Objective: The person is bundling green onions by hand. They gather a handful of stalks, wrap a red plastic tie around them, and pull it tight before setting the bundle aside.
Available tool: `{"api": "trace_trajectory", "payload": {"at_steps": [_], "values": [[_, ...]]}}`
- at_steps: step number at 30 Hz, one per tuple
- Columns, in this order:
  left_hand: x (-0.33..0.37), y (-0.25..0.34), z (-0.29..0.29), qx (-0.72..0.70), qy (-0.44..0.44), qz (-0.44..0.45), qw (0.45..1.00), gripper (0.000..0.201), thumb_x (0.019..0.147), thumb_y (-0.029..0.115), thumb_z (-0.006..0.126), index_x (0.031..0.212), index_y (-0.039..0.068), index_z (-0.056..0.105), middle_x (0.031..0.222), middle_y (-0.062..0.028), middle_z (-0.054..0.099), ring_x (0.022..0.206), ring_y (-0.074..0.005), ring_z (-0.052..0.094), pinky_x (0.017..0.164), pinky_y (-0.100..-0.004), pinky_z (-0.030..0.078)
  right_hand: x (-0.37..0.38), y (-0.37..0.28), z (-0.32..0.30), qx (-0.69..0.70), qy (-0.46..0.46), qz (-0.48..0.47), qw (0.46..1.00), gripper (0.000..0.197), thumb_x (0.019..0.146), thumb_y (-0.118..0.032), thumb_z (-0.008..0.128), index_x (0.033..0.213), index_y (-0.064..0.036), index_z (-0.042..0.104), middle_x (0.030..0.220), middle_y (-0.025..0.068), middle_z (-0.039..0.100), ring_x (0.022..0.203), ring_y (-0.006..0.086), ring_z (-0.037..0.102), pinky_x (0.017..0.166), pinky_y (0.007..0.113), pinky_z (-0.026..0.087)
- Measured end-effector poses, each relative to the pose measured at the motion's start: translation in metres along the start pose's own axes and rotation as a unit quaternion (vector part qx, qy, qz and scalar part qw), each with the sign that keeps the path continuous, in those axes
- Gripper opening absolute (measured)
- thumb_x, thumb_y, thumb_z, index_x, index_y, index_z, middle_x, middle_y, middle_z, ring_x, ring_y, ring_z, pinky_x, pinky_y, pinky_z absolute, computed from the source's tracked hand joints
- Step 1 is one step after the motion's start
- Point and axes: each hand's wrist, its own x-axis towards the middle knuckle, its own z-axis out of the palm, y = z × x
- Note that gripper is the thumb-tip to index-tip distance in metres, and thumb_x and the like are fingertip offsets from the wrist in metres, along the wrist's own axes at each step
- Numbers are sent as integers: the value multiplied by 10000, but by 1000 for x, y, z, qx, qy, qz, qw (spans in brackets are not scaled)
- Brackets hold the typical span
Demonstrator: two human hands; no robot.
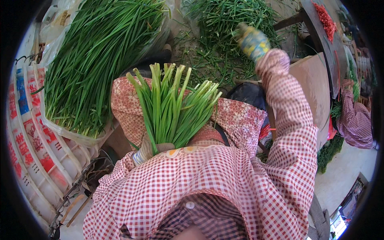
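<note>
A bunch of green garlic chives (pixel 172 108) stands upright against my lap, its pale cut stem ends pointing up and away from me. My left hand (pixel 149 151), in a work glove, is wrapped round the lower, leafy part of the bunch near my belly. My right arm reaches far forward to the right. At its end my right hand (pixel 255 43), in a yellow and blue patterned glove, is above a loose heap of chive scraps (pixel 234 20); motion blurs its fingers, so I cannot tell whether it holds anything.
A large pile of long chives (pixel 100 60) lies on clear plastic sheeting (pixel 60 36) at the left. Beside it is a white crate (pixel 36 132) with red and blue marks. A wooden board (pixel 310 96) and red ties (pixel 325 22) are at the right. Another person's checked sleeve (pixel 356 120) shows farther right.
</note>
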Motion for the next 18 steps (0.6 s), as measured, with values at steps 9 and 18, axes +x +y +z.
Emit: {"api": "trace_trajectory", "payload": {"at_steps": [9, 18], "values": [[4, 26, 13, -16, 71, 37, 997, 710, 653, 248, 873, 1235, 13, 541, 1096, -106, 663, 1008, -221, 623, 871, -370, 491, -48, -79, -111, 478, -432, -139, 752, 315, 867, -252, 690, 1121, -69, 656, 1021, 126, 675, 927, 222, 647, 793, 363, 517], [1, 28, 11, -48, 62, 18, 997, 717, 660, 247, 872, 1247, 13, 532, 1105, -108, 660, 1012, -222, 622, 874, -369, 490, -76, -95, -106, 278, -254, -170, 911, 166, 836, -186, 677, 955, -74, 644, 859, 78, 656, 868, 209, 649, 728, 332, 509]]}}
